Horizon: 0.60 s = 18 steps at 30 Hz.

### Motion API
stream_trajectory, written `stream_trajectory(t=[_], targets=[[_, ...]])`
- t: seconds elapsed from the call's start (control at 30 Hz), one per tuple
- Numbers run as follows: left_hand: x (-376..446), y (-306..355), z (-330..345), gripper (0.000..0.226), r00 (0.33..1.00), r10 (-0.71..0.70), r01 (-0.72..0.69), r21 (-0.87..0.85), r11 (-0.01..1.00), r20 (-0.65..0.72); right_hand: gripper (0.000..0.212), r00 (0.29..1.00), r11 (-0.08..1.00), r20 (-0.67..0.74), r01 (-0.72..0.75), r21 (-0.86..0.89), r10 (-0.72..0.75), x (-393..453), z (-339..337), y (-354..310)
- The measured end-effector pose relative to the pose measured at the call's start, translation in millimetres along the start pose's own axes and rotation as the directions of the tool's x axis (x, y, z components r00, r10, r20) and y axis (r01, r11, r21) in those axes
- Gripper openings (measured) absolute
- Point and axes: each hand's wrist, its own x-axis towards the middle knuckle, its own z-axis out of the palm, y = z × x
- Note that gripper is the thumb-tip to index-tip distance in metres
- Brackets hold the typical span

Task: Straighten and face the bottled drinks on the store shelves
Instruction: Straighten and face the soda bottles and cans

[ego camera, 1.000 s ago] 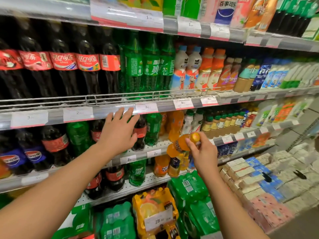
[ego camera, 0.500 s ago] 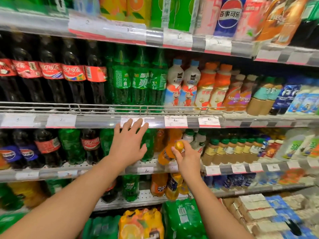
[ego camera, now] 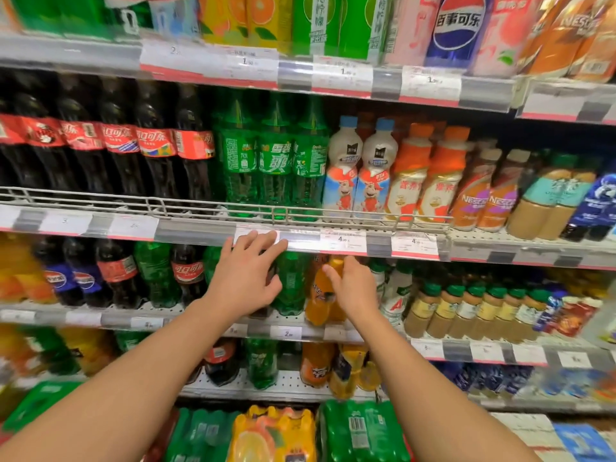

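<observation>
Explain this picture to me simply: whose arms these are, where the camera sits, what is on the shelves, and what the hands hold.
No machine here: a person's two bare arms, filmed by a camera on their head, looking forward and down at store shelves. The shelves carry rows of drinks: dark cola bottles, green soda bottles, milky and coffee drinks to the right. The right hand grips an orange soda bottle near its neck on the middle shelf. The left hand is open, fingers spread in front of the green bottles beside it, holding nothing.

Soda bottle (ego camera: 321, 295) right of lemon-lime bottle (ego camera: 290, 285), same shelf (ego camera: 83, 317).
</observation>
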Motion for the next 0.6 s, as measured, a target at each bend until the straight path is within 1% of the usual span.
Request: stream_trajectory(t=[0.13,0.2,0.3,0.37,0.47,0.53,0.6], targets=[[0,-1,-2,0.067,1.000,0.007,-0.007,-0.005,1.000,0.002,0.033,1.000,0.997,0.005,-0.021,-0.073,0.022,11,1,-6],[0,-1,0,0.066,1.000,0.016,-0.016,0.004,1.000,-0.001,0.033,1.000,0.999,-0.024,-0.014,-0.045,0.013,11,4,-5],[0,-3,2,0.068,0.999,0.033,-0.033,0.015,0.999,-0.004,0.036,0.995,0.999,-0.095,-0.002,0.041,0.006,8,11,-2],[1,-5,3,0.069,0.999,0.041,-0.041,0.021,0.999,-0.004,0.038,0.994,0.999,-0.109,0.009,0.040,-0.004,8,17,1],[1,-6,4,0.070,0.998,0.055,-0.055,0.030,0.998,-0.008,0.040,0.996,0.999,-0.092,0.007,-0.046,-0.011,10,21,-2],[1,-7,6,0.070,0.998,0.059,-0.058,0.031,0.998,-0.015,0.041,0.999,0.989,-0.040,-0.029,-0.142,0.023,14,19,-8],[1,-9,8,0.070,0.998,0.058,-0.058,0.028,0.998,-0.019,0.037,0.998,0.984,0.007,-0.062,-0.167,0.064,21,22,-10]])
